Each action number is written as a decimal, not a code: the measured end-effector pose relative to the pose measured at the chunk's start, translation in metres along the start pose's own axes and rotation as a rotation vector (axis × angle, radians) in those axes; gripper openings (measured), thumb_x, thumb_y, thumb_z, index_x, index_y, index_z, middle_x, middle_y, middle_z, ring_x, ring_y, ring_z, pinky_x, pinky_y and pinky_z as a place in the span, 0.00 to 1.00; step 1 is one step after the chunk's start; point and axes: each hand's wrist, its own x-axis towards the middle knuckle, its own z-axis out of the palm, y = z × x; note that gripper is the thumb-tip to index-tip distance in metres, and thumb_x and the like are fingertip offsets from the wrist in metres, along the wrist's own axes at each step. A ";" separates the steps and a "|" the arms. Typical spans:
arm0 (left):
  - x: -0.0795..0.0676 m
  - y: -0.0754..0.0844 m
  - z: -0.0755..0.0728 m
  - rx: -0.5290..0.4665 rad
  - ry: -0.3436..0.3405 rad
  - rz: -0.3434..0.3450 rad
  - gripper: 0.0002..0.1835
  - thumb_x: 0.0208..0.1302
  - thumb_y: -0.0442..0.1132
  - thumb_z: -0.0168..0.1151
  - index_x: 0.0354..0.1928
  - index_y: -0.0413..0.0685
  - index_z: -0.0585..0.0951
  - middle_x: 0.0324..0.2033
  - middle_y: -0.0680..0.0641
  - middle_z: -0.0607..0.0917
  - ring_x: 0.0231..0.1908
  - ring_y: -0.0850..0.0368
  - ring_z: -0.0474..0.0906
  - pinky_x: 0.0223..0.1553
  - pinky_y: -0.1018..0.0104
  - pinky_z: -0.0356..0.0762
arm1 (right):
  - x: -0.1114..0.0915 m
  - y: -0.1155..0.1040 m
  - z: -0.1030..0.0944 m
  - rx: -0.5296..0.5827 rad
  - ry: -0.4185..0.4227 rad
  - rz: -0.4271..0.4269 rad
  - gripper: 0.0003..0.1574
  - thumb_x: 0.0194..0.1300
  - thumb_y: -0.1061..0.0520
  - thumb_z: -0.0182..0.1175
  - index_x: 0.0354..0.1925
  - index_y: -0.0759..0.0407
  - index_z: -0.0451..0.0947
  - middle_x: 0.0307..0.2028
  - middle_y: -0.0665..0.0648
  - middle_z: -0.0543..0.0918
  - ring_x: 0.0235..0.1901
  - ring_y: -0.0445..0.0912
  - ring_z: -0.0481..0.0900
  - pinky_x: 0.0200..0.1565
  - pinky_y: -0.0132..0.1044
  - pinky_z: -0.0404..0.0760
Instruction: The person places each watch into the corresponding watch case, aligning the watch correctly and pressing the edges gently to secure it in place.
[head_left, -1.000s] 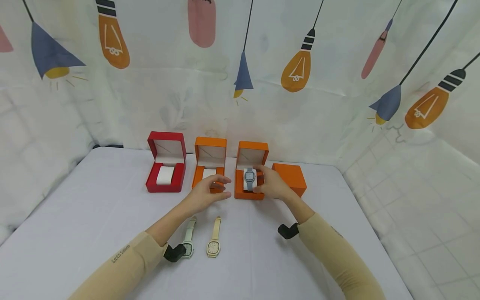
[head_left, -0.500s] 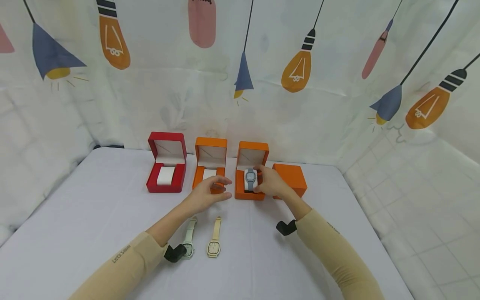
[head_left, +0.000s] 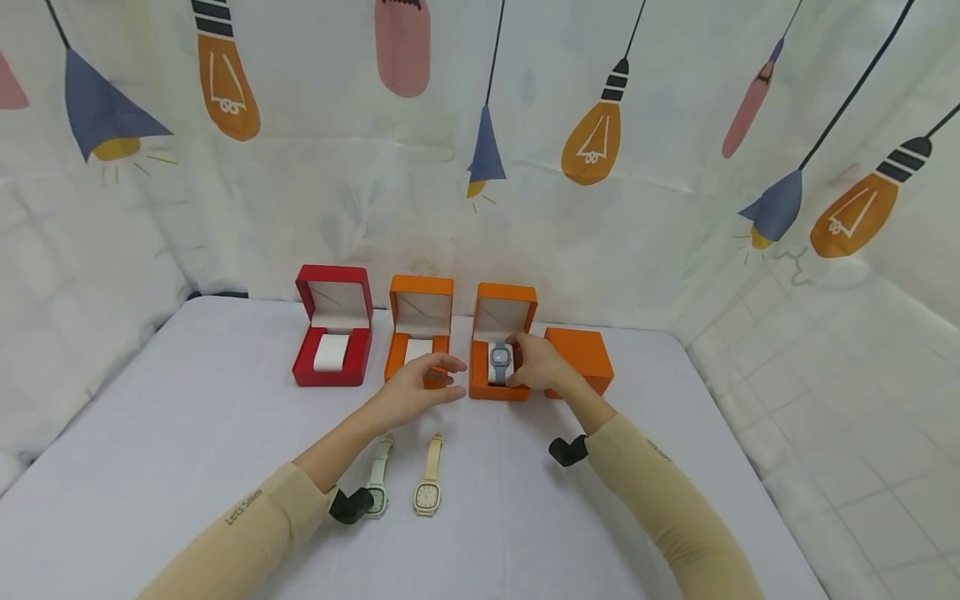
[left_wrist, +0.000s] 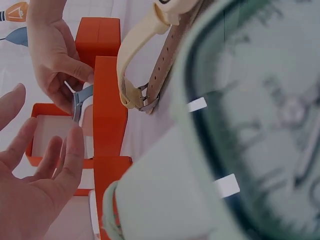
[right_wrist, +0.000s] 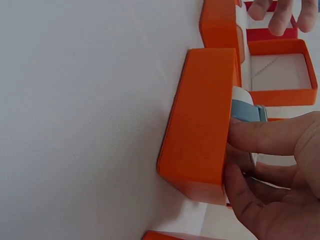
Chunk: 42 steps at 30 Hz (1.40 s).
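A blue-grey wristwatch point(head_left: 500, 358) sits round a white cushion in the right-hand open orange watch box point(head_left: 498, 392). My right hand point(head_left: 543, 364) reaches in from the right, thumb and fingers curled at the watch's side. In the right wrist view, the thumb lies beside the blue strap point(right_wrist: 243, 110); the other fingers bend behind the cushion. My left hand point(head_left: 412, 390) hovers with parted fingers before the middle orange watch box point(head_left: 422, 283), partly hiding its white cushion. A pale green watch point(head_left: 380, 467) and a cream watch point(head_left: 428, 487) lie nearer me.
At the left stands an open red watch box point(head_left: 330, 377) with a bare white cushion. A closed orange box point(head_left: 581, 358) is right of the right hand. The white-covered table point(head_left: 187, 467) meets a printed curtain point(head_left: 420, 200) behind the boxes.
My right forearm has shifted slightly left while the hand stays at the blue-grey watch. The left hand has barely moved, and the boxes stand where they were.
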 end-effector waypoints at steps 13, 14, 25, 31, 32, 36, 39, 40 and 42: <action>0.010 0.010 -0.007 0.055 -0.050 0.032 0.23 0.69 0.46 0.69 0.62 0.47 0.79 0.58 0.47 0.81 0.58 0.44 0.77 0.57 0.48 0.79 | 0.003 0.001 0.000 0.050 -0.026 -0.008 0.44 0.58 0.62 0.75 0.69 0.63 0.69 0.55 0.62 0.80 0.50 0.54 0.77 0.58 0.47 0.81; 0.012 0.011 -0.007 0.059 -0.049 0.033 0.22 0.70 0.45 0.69 0.62 0.47 0.79 0.58 0.47 0.81 0.58 0.44 0.77 0.57 0.48 0.79 | 0.002 0.001 -0.001 0.061 -0.025 -0.004 0.44 0.58 0.62 0.75 0.69 0.62 0.69 0.55 0.62 0.80 0.50 0.53 0.77 0.57 0.46 0.81; 0.026 0.022 -0.011 0.082 -0.042 0.022 0.24 0.71 0.46 0.67 0.64 0.47 0.77 0.62 0.39 0.77 0.60 0.43 0.75 0.54 0.50 0.82 | -0.014 -0.005 -0.016 0.158 0.027 -0.013 0.32 0.63 0.58 0.73 0.61 0.64 0.72 0.55 0.61 0.80 0.53 0.55 0.79 0.54 0.45 0.83; 0.039 0.026 -0.014 0.124 -0.039 0.036 0.27 0.72 0.47 0.66 0.68 0.46 0.74 0.63 0.42 0.77 0.62 0.41 0.74 0.60 0.44 0.76 | -0.017 0.001 -0.033 0.261 0.120 -0.060 0.21 0.68 0.57 0.68 0.54 0.65 0.74 0.51 0.62 0.81 0.50 0.56 0.81 0.48 0.46 0.84; 0.041 0.027 -0.015 0.132 -0.036 0.039 0.28 0.72 0.47 0.66 0.68 0.46 0.73 0.63 0.42 0.77 0.62 0.41 0.74 0.61 0.44 0.76 | -0.018 0.001 -0.036 0.276 0.146 -0.072 0.19 0.69 0.57 0.68 0.52 0.65 0.74 0.49 0.61 0.82 0.49 0.56 0.81 0.47 0.46 0.85; 0.050 0.031 -0.017 0.168 -0.010 0.057 0.28 0.73 0.46 0.65 0.70 0.45 0.72 0.64 0.40 0.76 0.62 0.41 0.73 0.60 0.46 0.76 | -0.017 0.001 -0.047 0.299 0.281 -0.109 0.15 0.70 0.58 0.66 0.49 0.64 0.76 0.45 0.60 0.83 0.44 0.55 0.82 0.45 0.45 0.84; 0.057 0.031 -0.016 0.194 0.016 0.064 0.29 0.74 0.46 0.64 0.71 0.44 0.70 0.65 0.38 0.75 0.62 0.42 0.74 0.59 0.48 0.78 | -0.015 0.001 -0.051 0.310 0.381 -0.119 0.15 0.71 0.58 0.65 0.51 0.65 0.76 0.43 0.60 0.83 0.42 0.54 0.82 0.43 0.45 0.84; 0.060 0.032 -0.015 0.199 0.024 0.063 0.30 0.74 0.46 0.63 0.72 0.43 0.69 0.66 0.37 0.74 0.62 0.42 0.74 0.60 0.48 0.78 | -0.014 0.001 -0.052 0.313 0.409 -0.122 0.16 0.72 0.57 0.65 0.51 0.65 0.76 0.44 0.60 0.83 0.43 0.54 0.82 0.43 0.45 0.83; 0.063 0.032 -0.014 0.207 0.034 0.060 0.33 0.75 0.47 0.62 0.75 0.42 0.65 0.67 0.37 0.73 0.63 0.42 0.74 0.60 0.48 0.77 | -0.012 0.001 -0.054 0.322 0.450 -0.122 0.16 0.72 0.57 0.64 0.52 0.65 0.76 0.46 0.60 0.82 0.45 0.54 0.81 0.43 0.45 0.83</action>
